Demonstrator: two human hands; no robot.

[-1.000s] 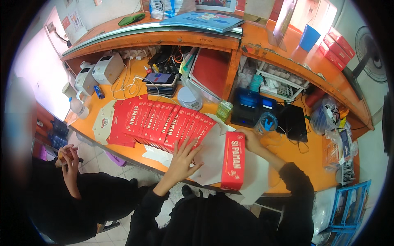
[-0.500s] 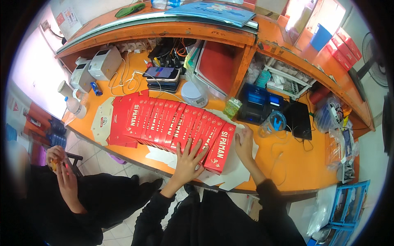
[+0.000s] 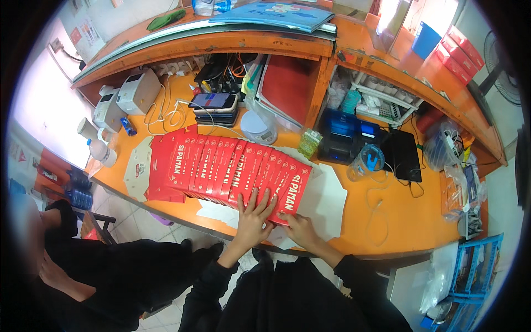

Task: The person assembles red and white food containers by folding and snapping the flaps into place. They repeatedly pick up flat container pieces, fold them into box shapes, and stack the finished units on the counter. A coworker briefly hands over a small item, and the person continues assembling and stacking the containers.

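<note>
right hand [image 3: 301, 231] moved to near edge of end red box [image 3: 294, 191], contents hidden; grip unclear; left hand [image 3: 252, 224] splayed.

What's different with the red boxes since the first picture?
The separate red box moved left, up against the row of red boxes. Your right hand shifted from its far end to its near end. Your left hand stays at the row's near edge; the white scale stayed put.
</note>
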